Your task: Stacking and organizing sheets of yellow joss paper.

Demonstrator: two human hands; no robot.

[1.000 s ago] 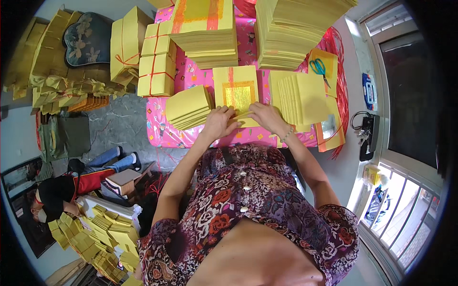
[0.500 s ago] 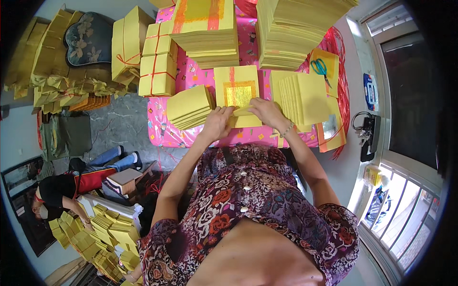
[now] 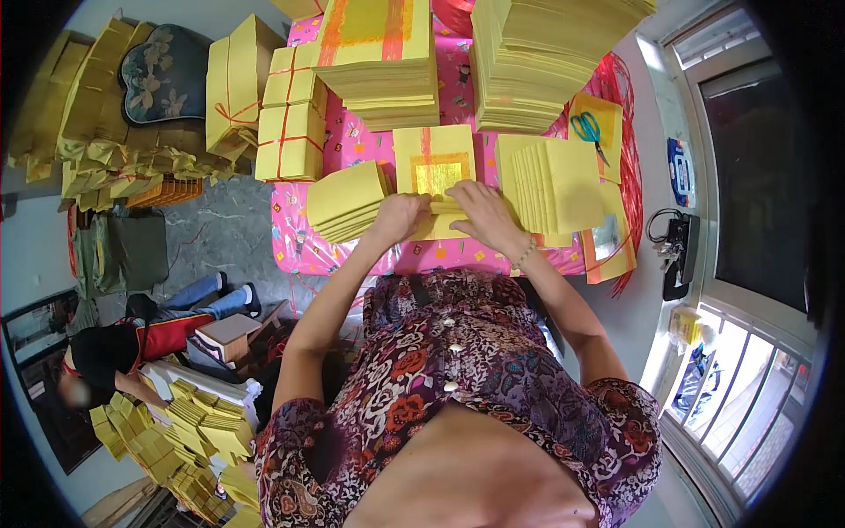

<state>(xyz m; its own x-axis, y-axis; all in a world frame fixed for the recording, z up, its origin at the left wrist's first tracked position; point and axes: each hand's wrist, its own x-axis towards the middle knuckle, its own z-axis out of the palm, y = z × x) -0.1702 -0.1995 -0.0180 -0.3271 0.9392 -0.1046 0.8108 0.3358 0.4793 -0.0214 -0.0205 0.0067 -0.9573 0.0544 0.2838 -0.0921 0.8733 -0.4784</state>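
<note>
A yellow paper sheet (image 3: 447, 147) with a gold foil square and an orange-red band lies in front of me. Its near part is folded up in a strip across the foil. At the fold's left end my left hand (image 3: 401, 216) is closed, its fingertips pinching the paper. My right hand (image 3: 487, 216) curls over the right end, fingers on the folded strip and thumb below it. To the left is a fanned pile of folded yellow papers (image 3: 348, 202). Another fanned pile of folded papers (image 3: 550, 183) lies beside my right hand.
Tall stacks of yellow paper (image 3: 387, 84) (image 3: 528, 70) stand at the back of the pink patterned table (image 3: 339, 255). Tied bundles (image 3: 289, 141) sit at left. Teal scissors (image 3: 588, 132) and red plastic strands (image 3: 627, 114) are at right. Another person (image 3: 106, 352) bends over papers at lower left.
My right hand has moved slightly left and flattened over the folded strip, its thumb lower. My left hand has curled in more tightly at the fold's left end.
</note>
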